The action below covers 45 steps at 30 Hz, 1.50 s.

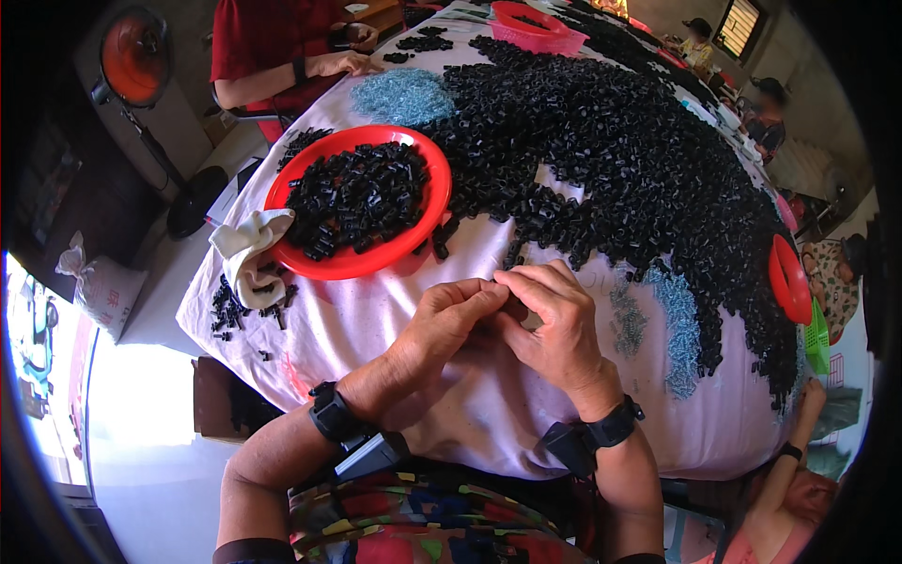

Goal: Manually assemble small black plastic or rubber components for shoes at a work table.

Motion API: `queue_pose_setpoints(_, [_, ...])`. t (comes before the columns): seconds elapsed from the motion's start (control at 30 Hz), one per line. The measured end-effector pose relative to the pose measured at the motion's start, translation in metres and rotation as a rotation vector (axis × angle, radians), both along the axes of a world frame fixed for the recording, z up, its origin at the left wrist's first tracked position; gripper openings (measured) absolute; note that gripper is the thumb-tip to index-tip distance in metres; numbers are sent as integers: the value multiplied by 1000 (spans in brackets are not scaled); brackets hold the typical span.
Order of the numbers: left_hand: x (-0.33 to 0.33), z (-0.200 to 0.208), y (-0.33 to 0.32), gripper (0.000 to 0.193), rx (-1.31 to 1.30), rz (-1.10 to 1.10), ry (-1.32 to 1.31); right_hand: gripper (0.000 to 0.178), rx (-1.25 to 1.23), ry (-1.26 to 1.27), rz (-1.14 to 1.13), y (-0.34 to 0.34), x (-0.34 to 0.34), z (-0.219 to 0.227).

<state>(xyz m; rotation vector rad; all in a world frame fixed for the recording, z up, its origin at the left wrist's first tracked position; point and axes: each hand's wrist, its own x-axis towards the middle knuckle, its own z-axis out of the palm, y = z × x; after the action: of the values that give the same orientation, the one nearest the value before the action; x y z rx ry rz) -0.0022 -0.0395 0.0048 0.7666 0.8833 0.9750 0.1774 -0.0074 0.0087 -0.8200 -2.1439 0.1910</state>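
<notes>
My left hand (451, 315) and my right hand (554, 324) meet over the near part of the cloth-covered table, fingertips pinched together. A small black plastic piece (508, 303) shows dark between them, mostly hidden by my fingers. Beyond my hands spreads a large heap of small black plastic pieces (601, 122). A round red tray (435, 211) to the left holds more of these pieces. To the right of my right hand lies a strip of small bluish, shiny parts (672, 324).
A white cloth glove (246, 254) hangs by the tray's edge near scattered black pieces (230, 305). Another bluish pile (402, 96) lies beyond the tray. A person in a red top (272, 47) sits far left; another person's arm (785, 461) reaches in at right. A fan (136, 56) stands left.
</notes>
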Motion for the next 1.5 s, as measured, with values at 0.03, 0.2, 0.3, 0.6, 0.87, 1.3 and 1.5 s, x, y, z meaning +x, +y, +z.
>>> queue_pose_setpoints(0.03, [0,4,-1,32,-31,-9,-10,43,10,2,2,0,1,1])
queue_pose_setpoints(0.2, [-15,4,3,33,-66,-144,-21,41,3,-6,1,2,6,1])
queue_pose_setpoints(0.3, [-16,4,2,33,-36,-191,2,39,-2,-7,33,3,7,-1])
queue_pose_setpoints(0.6, [-8,-7,-3,33,-47,-108,-10,35,-17,-52,111,7,10,-4])
queue_pose_setpoints(0.87, [-1,6,-6,37,-111,-67,41,33,-252,-67,144,12,12,-7])
queue_pose_setpoints(1.3, [4,18,-9,36,-75,-1,51,47,-61,9,72,5,3,-4])
queue_pose_setpoints(1.5, [2,11,-6,36,-92,-5,38,44,-36,32,70,5,3,-6])
